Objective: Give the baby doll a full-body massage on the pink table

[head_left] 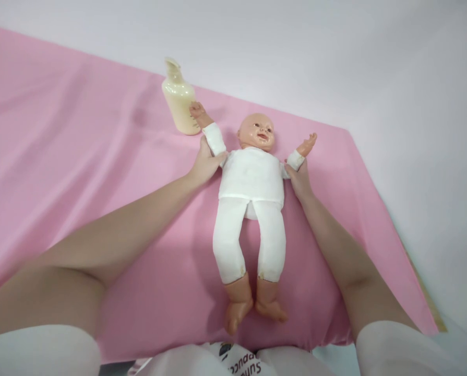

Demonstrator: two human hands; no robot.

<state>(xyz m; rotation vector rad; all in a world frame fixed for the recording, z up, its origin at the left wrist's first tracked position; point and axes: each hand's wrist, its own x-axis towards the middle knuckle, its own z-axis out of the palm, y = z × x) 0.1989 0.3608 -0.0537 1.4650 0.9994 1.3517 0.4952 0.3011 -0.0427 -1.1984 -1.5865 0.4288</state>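
A baby doll (252, 175) with a white cloth body lies face up on the pink cloth, its head away from me and its feet toward me. Both its arms are raised out to the sides. My left hand (207, 163) is closed around the doll's arm on the left, thumb on top near the shoulder. On the other side, my right hand (299, 176) grips the doll's right-hand arm, with its fingers partly hidden behind the white sleeve. A pump bottle (180, 102) of pale yellow liquid stands behind the doll's raised left-side hand, which overlaps it in view.
The pink cloth (100, 141) covers the table, with loose folds at the left. A white wall (296, 52) runs along the back and right. At the lower right, a strip of wooden table edge (427, 290) shows beside the cloth.
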